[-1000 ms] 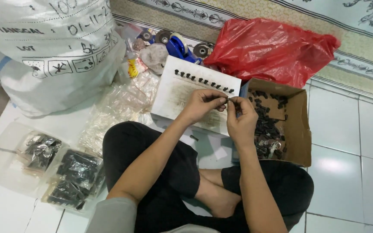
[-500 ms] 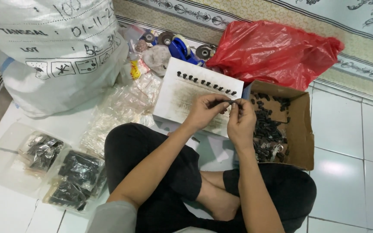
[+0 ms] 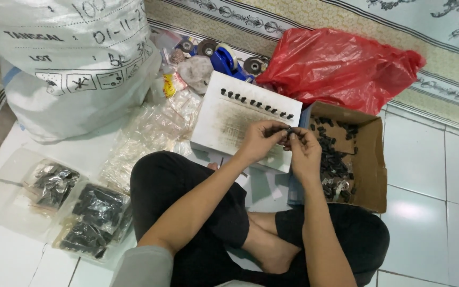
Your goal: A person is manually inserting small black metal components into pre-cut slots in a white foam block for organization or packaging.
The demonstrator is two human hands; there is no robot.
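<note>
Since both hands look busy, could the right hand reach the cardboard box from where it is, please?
Probably yes: the right hand is just beside the open box, nothing between them, though its fingers pinch a small black part.

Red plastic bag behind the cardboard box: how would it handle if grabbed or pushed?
The red plastic bag looks thin and crinkled, so probably floppy, deforming rather than sliding. It bulges, so likely holds contents; weight unclear. Glossy film may be slippery.

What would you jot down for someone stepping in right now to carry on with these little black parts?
Left hand and right hand: both pinch one small black part between the fingertips, over the white board.
Done: a row of black parts stands along the board's far edge.
Left: many loose parts in the cardboard box to the right.
Filled clear bags lie to the left.
</note>
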